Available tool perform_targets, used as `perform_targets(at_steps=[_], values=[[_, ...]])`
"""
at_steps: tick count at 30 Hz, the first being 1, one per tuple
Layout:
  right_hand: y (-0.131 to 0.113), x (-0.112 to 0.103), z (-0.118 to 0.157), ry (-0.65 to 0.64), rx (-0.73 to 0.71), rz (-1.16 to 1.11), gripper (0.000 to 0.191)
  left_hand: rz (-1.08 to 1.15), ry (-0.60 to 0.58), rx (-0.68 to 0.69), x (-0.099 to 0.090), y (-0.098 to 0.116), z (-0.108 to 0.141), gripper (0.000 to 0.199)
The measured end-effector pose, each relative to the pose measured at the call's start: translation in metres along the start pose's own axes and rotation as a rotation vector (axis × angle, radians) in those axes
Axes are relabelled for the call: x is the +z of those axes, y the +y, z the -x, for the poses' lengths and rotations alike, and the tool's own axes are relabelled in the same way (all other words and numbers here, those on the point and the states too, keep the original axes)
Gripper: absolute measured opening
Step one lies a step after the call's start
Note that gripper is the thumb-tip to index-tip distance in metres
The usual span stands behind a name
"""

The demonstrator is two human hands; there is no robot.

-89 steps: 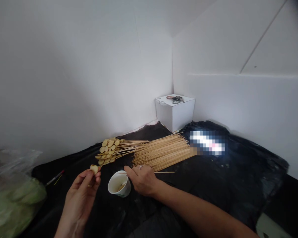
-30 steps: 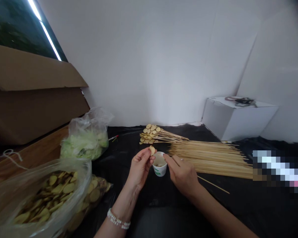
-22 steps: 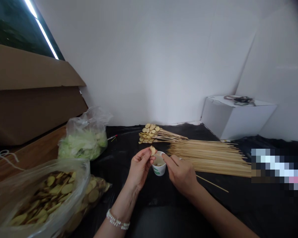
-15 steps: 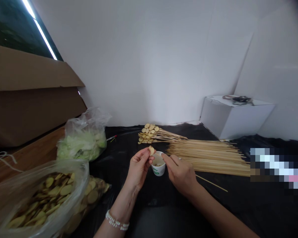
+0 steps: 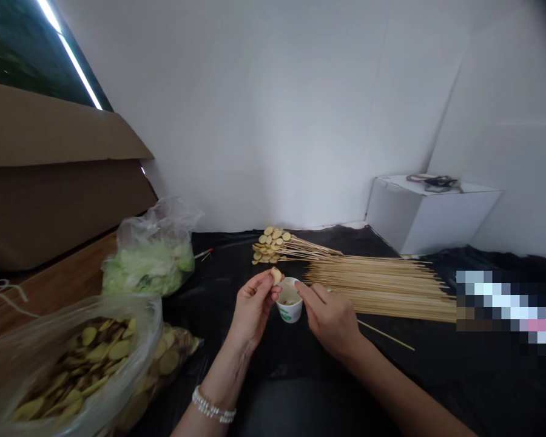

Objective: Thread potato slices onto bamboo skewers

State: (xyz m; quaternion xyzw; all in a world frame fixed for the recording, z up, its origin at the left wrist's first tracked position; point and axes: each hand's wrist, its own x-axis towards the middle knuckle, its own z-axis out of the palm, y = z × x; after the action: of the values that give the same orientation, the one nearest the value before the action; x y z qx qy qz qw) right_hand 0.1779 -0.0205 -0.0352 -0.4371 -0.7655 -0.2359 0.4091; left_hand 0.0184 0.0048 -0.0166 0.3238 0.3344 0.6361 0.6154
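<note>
Between thumb and fingers, my left hand (image 5: pixel 255 302) pinches a pale round slice (image 5: pixel 276 276) just left of a white paper cup (image 5: pixel 290 313) with a green print. My right hand (image 5: pixel 332 317) is on the cup's right side, its index finger at the rim and the other fingers curled; whether it holds anything is hidden. Small bits lie inside the cup. Behind it, skewered slices (image 5: pixel 270 243) are piled with their sticks pointing right. Many bare wooden skewers (image 5: pixel 391 288) lie side by side beyond my right hand.
An open plastic bag of slices (image 5: pixel 152 315) stands at the near left, a bag of pale green pieces (image 5: pixel 152 264) behind it. One loose skewer (image 5: pixel 386 335) lies right of my right hand. A white box (image 5: pixel 430 218) stands back right, a cardboard box (image 5: pixel 64 200) far left.
The whole view has shifted very slightly. Both hands keep nearly the same pose around the cup, and the slice stays in my left hand.
</note>
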Motion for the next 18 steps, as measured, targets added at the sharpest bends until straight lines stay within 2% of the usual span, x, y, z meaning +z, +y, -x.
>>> perform_targets(at_steps=[18], values=[[-0.0013, 0.0028, 0.0023, 0.004, -0.006, 0.015, 0.030, -0.095, -0.021, 0.020, 0.0007, 0.0016, 0.0009, 0.028]])
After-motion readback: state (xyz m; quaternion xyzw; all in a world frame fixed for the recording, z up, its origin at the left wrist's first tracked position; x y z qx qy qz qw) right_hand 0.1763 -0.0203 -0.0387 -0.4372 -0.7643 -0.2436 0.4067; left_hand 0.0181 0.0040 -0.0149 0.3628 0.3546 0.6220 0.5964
